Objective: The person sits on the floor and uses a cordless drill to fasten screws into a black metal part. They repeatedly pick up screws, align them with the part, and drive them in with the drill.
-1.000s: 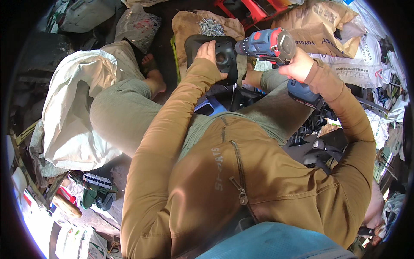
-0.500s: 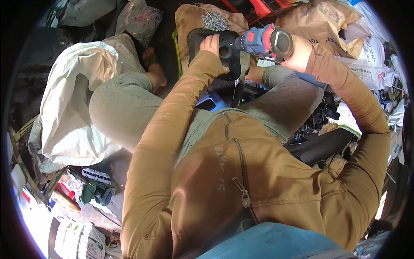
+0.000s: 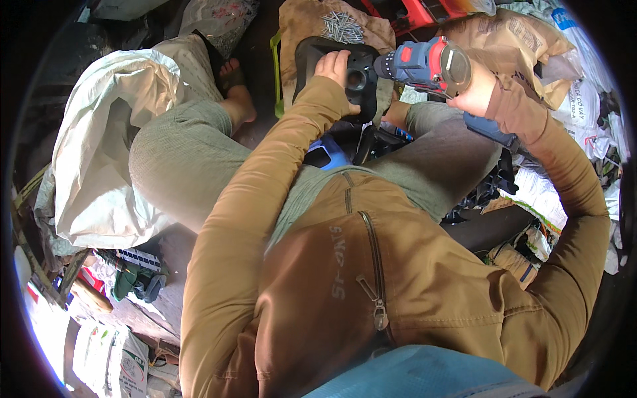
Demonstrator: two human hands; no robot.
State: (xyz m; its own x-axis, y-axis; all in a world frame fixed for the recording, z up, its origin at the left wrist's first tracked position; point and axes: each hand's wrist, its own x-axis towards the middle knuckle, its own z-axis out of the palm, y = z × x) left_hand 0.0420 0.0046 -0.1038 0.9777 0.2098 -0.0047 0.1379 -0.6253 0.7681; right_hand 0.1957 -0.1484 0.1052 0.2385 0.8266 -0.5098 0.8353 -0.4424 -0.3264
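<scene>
My left hand [image 3: 332,71] is closed on the near left side of a black plastic part [image 3: 363,58], a squarish piece with rounded corners and a round recess, its fingers over the top and its thumb by the lower edge. My right hand [image 3: 476,93] grips a blue and red cordless drill [image 3: 424,63], held on its side. The drill's black chuck points left, close to the part's right edge; whether a bit touches the part cannot be made out. Just beyond the part, a pile of silver screws [image 3: 342,28] lies on a brown cloth or sack [image 3: 297,18].
A large white sack [image 3: 86,192] stands by my left knee. Brown paper bags [image 3: 511,43] and a red plastic piece [image 3: 424,18] lie at the far right. A blue plastic piece [image 3: 326,152] and black parts [image 3: 488,186] sit between and beside my legs.
The drill has drawn a little to the right, away from the black plastic part. My left hand keeps its hold on the part. The whole view has shifted slightly.
</scene>
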